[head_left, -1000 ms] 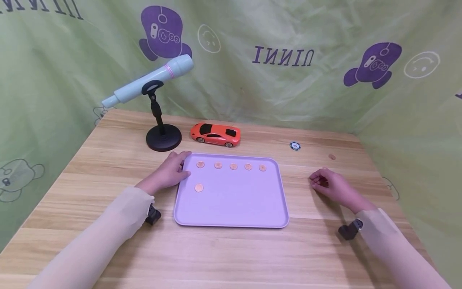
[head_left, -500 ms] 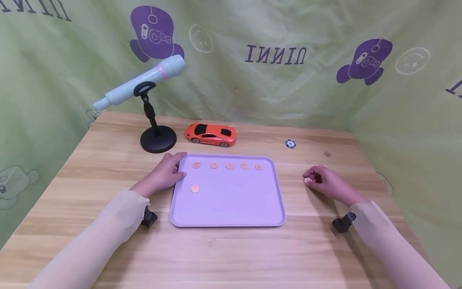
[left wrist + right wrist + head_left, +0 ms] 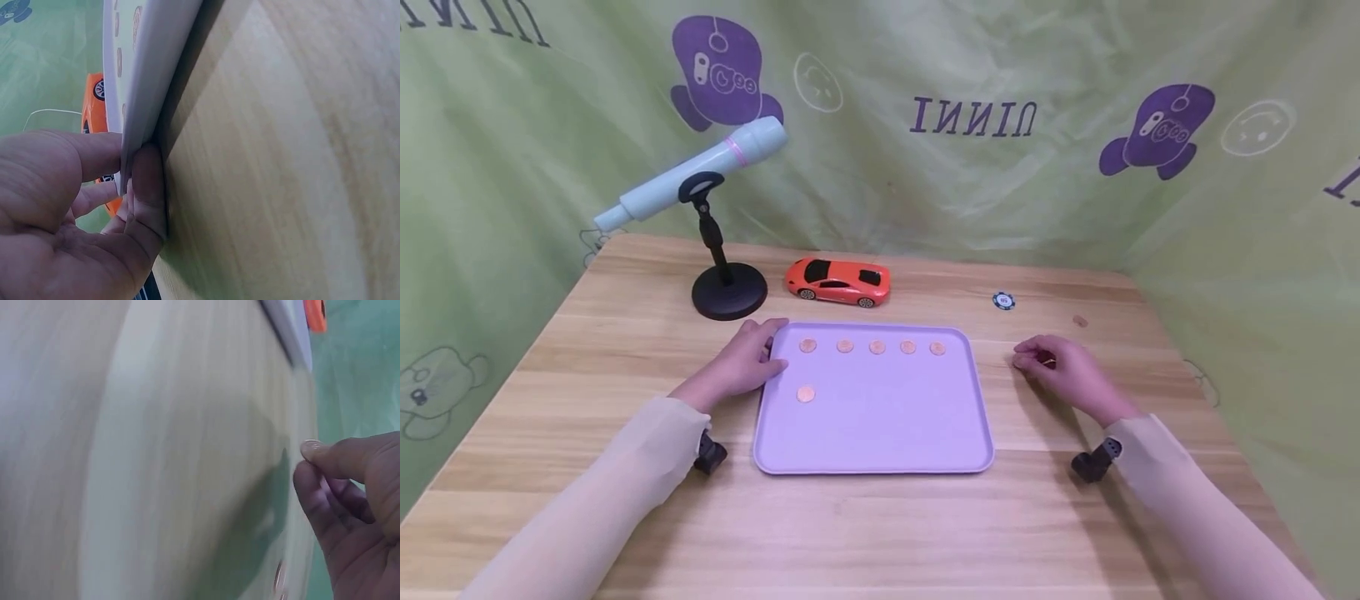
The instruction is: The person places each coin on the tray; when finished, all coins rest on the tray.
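Note:
My left hand (image 3: 735, 362) grips the upper left rim of a lilac tray (image 3: 880, 433), thumb on the rim and fingers curled beneath it in the left wrist view. On the tray lies a row of several copper-coloured coins (image 3: 877, 347) along the far side. One more coin (image 3: 806, 394) lies below the row's left end. Right of the tray, my right hand (image 3: 1067, 375) is above the table, thumb and forefinger pinching a coin that the fingers mostly hide. Farther back on the table is another coin (image 3: 1080, 321), near a blue-and-white poker chip (image 3: 1003, 301).
Behind the tray stands an orange toy car (image 3: 838, 282). To its left, a light blue microphone (image 3: 677, 183) rests on a black stand (image 3: 730, 291). A green printed curtain (image 3: 850, 192) hangs behind the wooden table (image 3: 865, 533).
My right hand has moved left toward the tray. The coin, visible in its fingertips half a second ago, is now mostly hidden. My left hand keeps its grip; the head view shifted slightly.

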`<state>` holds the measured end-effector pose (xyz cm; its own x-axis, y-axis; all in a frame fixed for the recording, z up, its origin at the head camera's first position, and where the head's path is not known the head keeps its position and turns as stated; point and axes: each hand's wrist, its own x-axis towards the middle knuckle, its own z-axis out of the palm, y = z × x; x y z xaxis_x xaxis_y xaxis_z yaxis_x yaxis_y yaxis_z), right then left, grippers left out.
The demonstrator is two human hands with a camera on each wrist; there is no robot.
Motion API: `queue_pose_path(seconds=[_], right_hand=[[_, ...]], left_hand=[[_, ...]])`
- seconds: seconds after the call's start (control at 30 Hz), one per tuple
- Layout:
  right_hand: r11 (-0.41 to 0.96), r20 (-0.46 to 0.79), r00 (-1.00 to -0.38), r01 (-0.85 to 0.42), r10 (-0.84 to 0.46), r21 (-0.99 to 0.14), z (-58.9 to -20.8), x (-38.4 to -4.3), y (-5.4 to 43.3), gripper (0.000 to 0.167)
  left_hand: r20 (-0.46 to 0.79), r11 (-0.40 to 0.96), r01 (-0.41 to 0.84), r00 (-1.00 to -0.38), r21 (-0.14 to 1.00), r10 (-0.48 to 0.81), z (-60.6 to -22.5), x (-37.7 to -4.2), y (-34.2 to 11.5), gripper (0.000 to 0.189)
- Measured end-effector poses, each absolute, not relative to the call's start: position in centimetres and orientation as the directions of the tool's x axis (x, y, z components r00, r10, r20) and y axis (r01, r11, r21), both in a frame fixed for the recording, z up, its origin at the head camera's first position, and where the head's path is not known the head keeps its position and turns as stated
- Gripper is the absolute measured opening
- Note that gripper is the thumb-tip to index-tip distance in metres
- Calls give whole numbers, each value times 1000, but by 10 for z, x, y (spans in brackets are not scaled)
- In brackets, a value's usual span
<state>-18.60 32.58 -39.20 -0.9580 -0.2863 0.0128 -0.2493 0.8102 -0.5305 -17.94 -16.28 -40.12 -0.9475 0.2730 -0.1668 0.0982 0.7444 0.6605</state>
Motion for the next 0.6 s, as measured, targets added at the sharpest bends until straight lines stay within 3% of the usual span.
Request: queue_pose_path(seconds=[0.27, 0.6], right_hand=[[692, 40, -959, -232, -282, -683, -383, -192, 276, 20], [590, -6, -893, -293, -451, -753, -385, -193, 201, 18]], left_hand=[[-161, 738, 99, -948, 667, 273, -402, -179, -163, 68], [-175, 744, 84, -949, 662, 262, -403, -179, -164, 68]])
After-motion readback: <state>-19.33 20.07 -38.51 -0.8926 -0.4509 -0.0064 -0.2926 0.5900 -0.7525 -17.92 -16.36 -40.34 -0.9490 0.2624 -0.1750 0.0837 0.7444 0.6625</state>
